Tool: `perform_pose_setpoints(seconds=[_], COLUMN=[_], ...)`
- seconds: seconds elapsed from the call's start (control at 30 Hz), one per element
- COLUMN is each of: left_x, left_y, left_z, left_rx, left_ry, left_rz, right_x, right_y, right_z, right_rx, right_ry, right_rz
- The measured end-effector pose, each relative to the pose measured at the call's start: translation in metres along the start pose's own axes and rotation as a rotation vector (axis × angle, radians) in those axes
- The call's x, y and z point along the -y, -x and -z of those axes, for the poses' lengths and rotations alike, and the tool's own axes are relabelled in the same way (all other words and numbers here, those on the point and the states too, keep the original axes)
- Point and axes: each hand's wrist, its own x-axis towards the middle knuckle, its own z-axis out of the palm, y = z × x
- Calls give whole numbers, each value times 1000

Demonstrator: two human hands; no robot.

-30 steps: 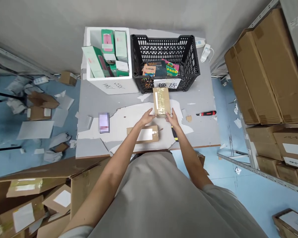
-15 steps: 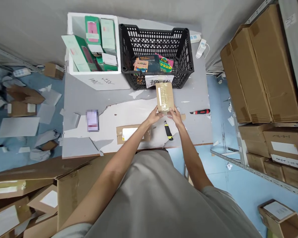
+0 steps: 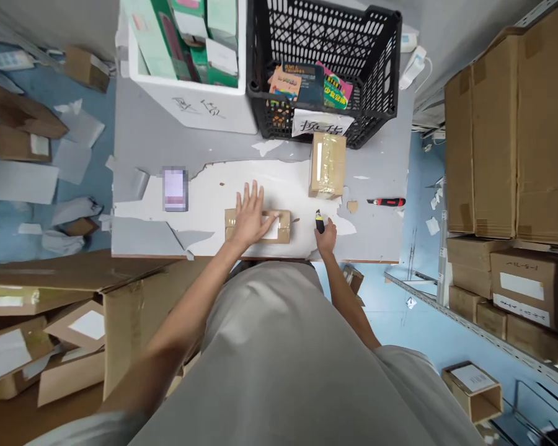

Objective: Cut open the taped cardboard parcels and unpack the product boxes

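My left hand (image 3: 250, 218) lies with spread fingers over a small flat cardboard box (image 3: 283, 228) near the table's front edge. That box bears a white label, partly hidden under the hand. My right hand (image 3: 326, 238) is wrapped round a black and yellow utility knife (image 3: 320, 222), its tip pointing away from me. Beyond it stands a taped cardboard box (image 3: 328, 166) with a white strip, up against the front of the black crate. A second utility knife (image 3: 387, 202), red and black, rests on the table to the right.
A black plastic crate (image 3: 323, 111) holds several booklets. Left of it, a white foam box (image 3: 199, 105) contains green cartons. A blurred purple item (image 3: 175, 189) lies on the left of the table. Shelves with cartons (image 3: 493, 142) stand at right; an open carton (image 3: 134, 328) sits at lower left.
Both hands have let go of the taped box, which now stands by the crate. My left hand moved onto the flat box; my right took hold of the yellow knife. The view shifted.
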Motion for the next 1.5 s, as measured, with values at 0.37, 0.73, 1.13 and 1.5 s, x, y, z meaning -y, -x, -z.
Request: perform_pose_setpoints(seconds=[0.37, 0.73, 1.13, 1.5], left_x=[82, 101, 122, 126], left_y=[87, 89, 73, 68], left_z=[25, 25, 15, 6], left_rx=[-64, -56, 67, 69], left_ry=[150, 355, 691, 783], left_rz=[189, 85, 99, 49], right_x=[21, 135, 227, 226], right_y=[38, 100, 127, 132], right_z=[15, 48, 14, 12], right_rx=[-73, 213, 476, 439], right_ry=[-76, 198, 930, 920], right_rz=[289, 645, 797, 752])
